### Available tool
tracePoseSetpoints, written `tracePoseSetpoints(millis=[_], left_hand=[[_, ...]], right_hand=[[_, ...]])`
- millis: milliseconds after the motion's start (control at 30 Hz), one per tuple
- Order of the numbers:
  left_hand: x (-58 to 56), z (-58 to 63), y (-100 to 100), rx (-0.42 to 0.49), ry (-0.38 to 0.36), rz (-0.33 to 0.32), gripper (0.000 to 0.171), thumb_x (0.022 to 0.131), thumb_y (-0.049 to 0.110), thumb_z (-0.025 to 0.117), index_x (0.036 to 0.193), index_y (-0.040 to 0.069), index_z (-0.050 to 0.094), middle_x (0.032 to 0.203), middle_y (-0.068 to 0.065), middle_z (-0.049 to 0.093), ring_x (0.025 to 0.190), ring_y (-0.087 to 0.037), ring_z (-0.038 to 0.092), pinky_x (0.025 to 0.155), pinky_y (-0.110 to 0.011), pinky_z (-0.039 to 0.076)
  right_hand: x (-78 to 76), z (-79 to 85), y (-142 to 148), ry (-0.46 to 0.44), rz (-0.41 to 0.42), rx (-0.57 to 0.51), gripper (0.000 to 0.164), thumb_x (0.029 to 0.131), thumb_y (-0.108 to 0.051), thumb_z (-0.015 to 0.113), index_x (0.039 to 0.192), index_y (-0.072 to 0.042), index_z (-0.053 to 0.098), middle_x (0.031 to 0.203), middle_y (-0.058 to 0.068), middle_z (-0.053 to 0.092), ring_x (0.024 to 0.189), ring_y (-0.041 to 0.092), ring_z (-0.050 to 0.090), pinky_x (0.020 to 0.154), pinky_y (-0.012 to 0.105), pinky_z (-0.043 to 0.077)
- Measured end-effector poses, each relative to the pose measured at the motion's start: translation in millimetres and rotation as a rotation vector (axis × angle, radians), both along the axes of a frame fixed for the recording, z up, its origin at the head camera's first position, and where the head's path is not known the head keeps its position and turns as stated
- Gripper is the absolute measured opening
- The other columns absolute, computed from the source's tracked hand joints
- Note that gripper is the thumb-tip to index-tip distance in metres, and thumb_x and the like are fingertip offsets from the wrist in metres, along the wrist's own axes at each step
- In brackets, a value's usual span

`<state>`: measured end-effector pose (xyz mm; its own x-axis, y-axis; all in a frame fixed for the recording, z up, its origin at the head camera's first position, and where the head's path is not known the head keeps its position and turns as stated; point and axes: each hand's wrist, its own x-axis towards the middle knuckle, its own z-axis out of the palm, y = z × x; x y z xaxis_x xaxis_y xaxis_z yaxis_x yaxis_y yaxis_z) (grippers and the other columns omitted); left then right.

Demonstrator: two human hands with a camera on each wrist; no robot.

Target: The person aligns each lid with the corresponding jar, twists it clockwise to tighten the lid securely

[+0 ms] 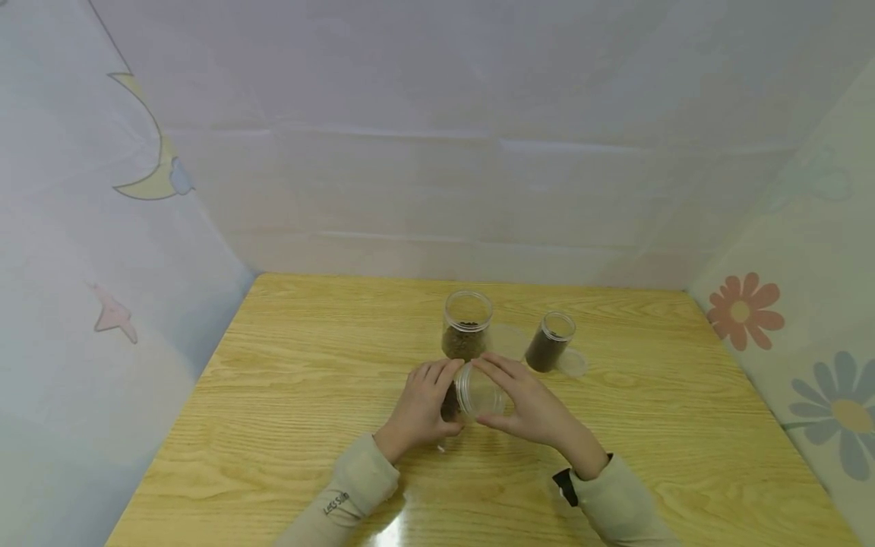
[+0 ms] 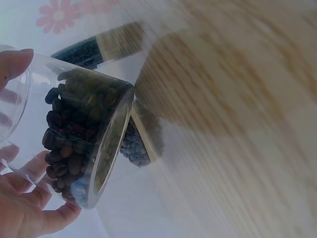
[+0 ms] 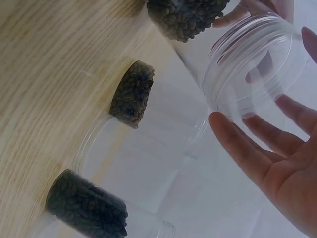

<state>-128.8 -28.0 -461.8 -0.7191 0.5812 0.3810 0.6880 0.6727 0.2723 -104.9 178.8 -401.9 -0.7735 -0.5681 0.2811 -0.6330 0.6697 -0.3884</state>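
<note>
A clear jar (image 2: 74,134) partly filled with dark coffee beans lies tilted between the two hands, its mouth toward the right. My left hand (image 1: 418,404) grips the jar's body, thumb on one side and fingers on the other. At the mouth, my right hand (image 1: 532,404) holds a clear lid (image 1: 487,393), with thumb and fingers spread around its edge. The right wrist view shows the ridged rim rings (image 3: 233,57) beside the right fingertips (image 3: 220,124).
Behind the hands stands a wide open jar (image 1: 467,338) with beans low inside. A slimmer bean jar (image 1: 545,351) stands to its right. Two clear lids lie by them: a larger lid (image 1: 509,340) and a smaller lid (image 1: 573,363). Fabric walls border the wooden table (image 1: 307,365).
</note>
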Motion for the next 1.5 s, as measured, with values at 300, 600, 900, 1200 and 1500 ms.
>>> tracePoseSetpoints(millis=[300, 600, 900, 1200, 1500], left_hand=[[0.0, -0.2, 1, 0.013, -0.013, -0.01, 0.096, 0.057, 0.037, 0.085, 0.134, 0.01, 0.034, 0.124, -0.009, 0.048, 0.112, -0.029, 0.045, 0.092, -0.046, 0.04], [-0.4, -0.6, 1, 0.012, -0.001, -0.011, 0.097, 0.056, 0.036, 0.086, 0.134, 0.009, 0.034, 0.124, -0.009, 0.047, 0.111, -0.028, 0.045, 0.091, -0.046, 0.04], [-0.3, -2.9, 0, 0.031, -0.008, -0.012, 0.096, 0.058, 0.033, 0.085, 0.135, 0.009, 0.033, 0.125, -0.008, 0.047, 0.112, -0.026, 0.044, 0.094, -0.044, 0.038], [0.6, -0.3, 1, 0.011, -0.019, -0.007, 0.096, 0.058, 0.035, 0.085, 0.134, 0.009, 0.033, 0.125, -0.008, 0.046, 0.112, -0.027, 0.044, 0.093, -0.045, 0.038], [0.4, 0.3, 2, 0.016, -0.034, -0.008, 0.094, 0.059, 0.034, 0.084, 0.134, 0.008, 0.033, 0.126, -0.009, 0.046, 0.112, -0.027, 0.044, 0.094, -0.044, 0.038]], right_hand=[[1.5, 1.8, -5, -0.035, -0.113, 0.008, 0.071, 0.078, -0.041, 0.07, 0.131, -0.001, 0.045, 0.123, 0.02, 0.052, 0.108, 0.037, 0.052, 0.085, 0.049, 0.046], [0.2, -1.1, -9, -0.021, -0.178, 0.038, 0.073, 0.08, -0.047, 0.065, 0.13, 0.003, 0.045, 0.119, 0.022, 0.056, 0.099, 0.035, 0.059, 0.078, 0.044, 0.05], [0.2, -0.7, -13, -0.054, -0.213, 0.051, 0.072, 0.082, -0.049, 0.061, 0.128, 0.005, 0.048, 0.118, 0.021, 0.057, 0.094, 0.032, 0.062, 0.077, 0.042, 0.051], [0.1, 0.1, -14, -0.088, -0.268, 0.068, 0.071, 0.081, -0.05, 0.061, 0.127, 0.003, 0.05, 0.069, 0.004, 0.064, 0.042, 0.007, 0.048, 0.048, 0.024, 0.047], [-1.4, 2.6, -17, -0.086, -0.309, 0.1, 0.068, 0.081, -0.048, 0.062, 0.123, 0.005, 0.052, 0.04, -0.011, 0.028, 0.035, 0.001, 0.018, 0.033, 0.016, 0.021]])
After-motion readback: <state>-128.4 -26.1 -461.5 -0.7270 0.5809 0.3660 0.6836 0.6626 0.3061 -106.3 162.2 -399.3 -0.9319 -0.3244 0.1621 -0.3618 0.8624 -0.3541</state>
